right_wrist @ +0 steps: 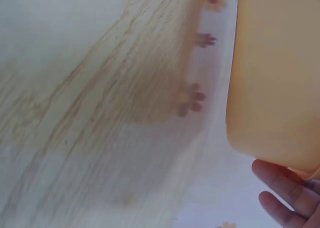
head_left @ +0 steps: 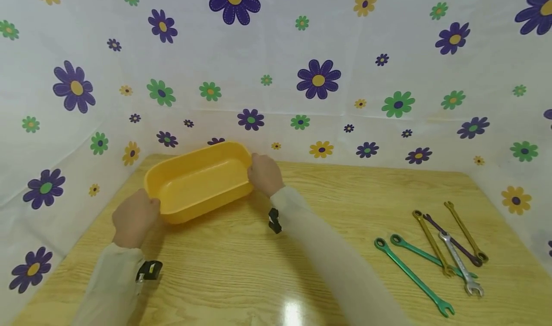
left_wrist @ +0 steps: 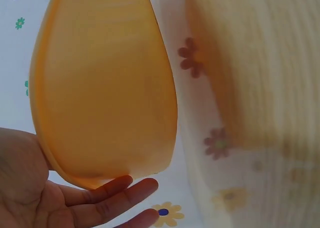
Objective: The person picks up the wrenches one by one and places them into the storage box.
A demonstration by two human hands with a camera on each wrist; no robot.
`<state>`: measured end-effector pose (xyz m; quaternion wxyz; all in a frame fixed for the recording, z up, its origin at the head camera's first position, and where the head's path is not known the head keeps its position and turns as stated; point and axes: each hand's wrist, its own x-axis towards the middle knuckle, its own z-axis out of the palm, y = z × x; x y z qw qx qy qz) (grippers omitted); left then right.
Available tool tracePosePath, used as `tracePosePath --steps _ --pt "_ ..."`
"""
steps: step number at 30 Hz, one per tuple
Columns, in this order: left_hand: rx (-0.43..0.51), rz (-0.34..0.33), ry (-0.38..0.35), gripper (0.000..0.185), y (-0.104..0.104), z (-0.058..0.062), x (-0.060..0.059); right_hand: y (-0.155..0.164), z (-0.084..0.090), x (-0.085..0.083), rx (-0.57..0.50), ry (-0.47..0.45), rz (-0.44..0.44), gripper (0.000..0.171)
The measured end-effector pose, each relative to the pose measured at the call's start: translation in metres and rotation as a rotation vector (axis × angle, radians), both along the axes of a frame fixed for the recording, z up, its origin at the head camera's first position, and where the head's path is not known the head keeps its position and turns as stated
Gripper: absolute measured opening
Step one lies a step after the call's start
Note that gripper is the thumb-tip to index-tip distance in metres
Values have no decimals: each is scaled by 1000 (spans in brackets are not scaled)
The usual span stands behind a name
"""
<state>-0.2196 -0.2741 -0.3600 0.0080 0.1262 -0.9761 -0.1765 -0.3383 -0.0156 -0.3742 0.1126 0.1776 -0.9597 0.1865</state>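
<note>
Gripping one yellow basin are two hands; at right, six wrenches.

Long pale cream sleeves; small blocky black wrist devices.

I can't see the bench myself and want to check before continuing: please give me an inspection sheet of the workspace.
Surface: wooden table, wood-grained, with a bright glare spot at the near edge.
Job's things: yellow tray, held at both ends; no contents seen.
Clutter: six wrenches on the right, several overlapping.
Hands: left hand grips the tray's left end; right hand grips its right end.
Cables: nothing seen.
Surroundings: white flower-print cloth behind and at both sides.
</note>
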Motion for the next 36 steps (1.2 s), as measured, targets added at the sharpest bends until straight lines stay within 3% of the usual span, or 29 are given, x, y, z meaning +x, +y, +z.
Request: tracePosePath --steps 5,9,15,22,29,36 --pt "-14 -52 96 26 5 5 -4 15 12 16 -58 38 -17 11" --pt "-34 -95 130 25 10 10 -8 29 16 30 -112 46 -36 11" --pt "-79 -171 143 26 22 17 -13 52 20 51 -171 43 -77 11" --pt "-81 -219 141 24 50 23 -17 81 21 75 -214 62 -122 11" --pt "-74 -287 157 23 70 20 -18 104 15 94 -200 99 -162 10" --pt "-36 -344 151 21 82 8 -12 121 8 110 -162 91 -190 8"
